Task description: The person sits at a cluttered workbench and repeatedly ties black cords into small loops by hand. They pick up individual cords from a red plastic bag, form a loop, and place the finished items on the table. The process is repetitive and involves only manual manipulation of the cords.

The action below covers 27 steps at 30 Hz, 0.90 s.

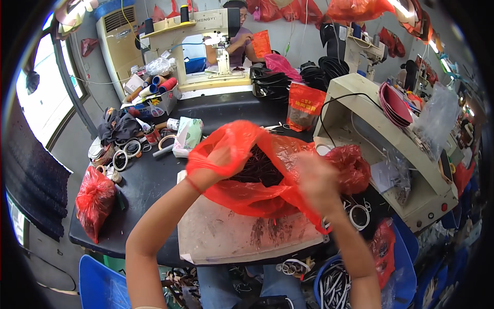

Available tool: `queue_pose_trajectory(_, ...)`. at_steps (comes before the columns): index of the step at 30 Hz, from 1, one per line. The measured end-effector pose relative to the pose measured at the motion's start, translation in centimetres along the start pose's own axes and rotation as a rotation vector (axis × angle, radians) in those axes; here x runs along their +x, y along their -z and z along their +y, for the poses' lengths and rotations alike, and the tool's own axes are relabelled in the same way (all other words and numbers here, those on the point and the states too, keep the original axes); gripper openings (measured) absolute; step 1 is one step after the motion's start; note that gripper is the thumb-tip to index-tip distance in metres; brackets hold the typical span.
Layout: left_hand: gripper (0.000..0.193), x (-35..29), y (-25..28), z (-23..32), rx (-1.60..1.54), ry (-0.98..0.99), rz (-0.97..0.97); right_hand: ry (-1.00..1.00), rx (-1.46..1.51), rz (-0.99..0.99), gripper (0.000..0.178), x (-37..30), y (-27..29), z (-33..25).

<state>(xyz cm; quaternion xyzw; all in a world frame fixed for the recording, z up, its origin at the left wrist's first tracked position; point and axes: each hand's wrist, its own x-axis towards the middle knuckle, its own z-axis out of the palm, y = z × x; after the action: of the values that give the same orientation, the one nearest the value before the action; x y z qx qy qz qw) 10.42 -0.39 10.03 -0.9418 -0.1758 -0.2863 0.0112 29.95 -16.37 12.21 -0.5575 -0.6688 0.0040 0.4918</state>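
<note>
A red plastic bag (247,198) lies open on a worn, stained board (216,232), with a heap of dark thin strips (260,167) showing in its mouth. My left hand (226,157) is at the left side of the mouth, closed on the rim, and red film covers most of its fingers. On the opposite side, my right hand (318,177) looks closed on the bag's edge, though motion smears its fingers. Film hangs from below that hand toward the board's right edge. Another bunched red bag (350,167) sits just beyond my right hand.
A tied red bag (95,198) stands at the table's left edge. Tape rolls (133,148) and thread cones (167,85) crowd the far left. A beige machine (401,154) stands right, a sewing machine (206,31) behind. Across the table, a person (239,44) holds something red. Blue bins (103,280) flank my legs.
</note>
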Motion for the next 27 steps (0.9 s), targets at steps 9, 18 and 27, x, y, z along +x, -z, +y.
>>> queue_pose_trajectory(9,0.086,2.0,-2.6,-10.2,0.586,0.504,-0.355,-0.227,-0.332,-0.620,0.106,-3.7,-2.4,8.0)
queue_pose_trajectory(18,0.056,1.2,-8.5,-15.0,-0.354,0.592,-0.460,-0.255,-0.447,-0.666,0.098,4.4,-1.6,14.2)
queue_pose_trajectory(27,0.104,2.3,-7.5,-7.8,-0.178,0.368,-0.489,0.014,-0.586,-0.658,0.064,9.5,-10.3,14.8)
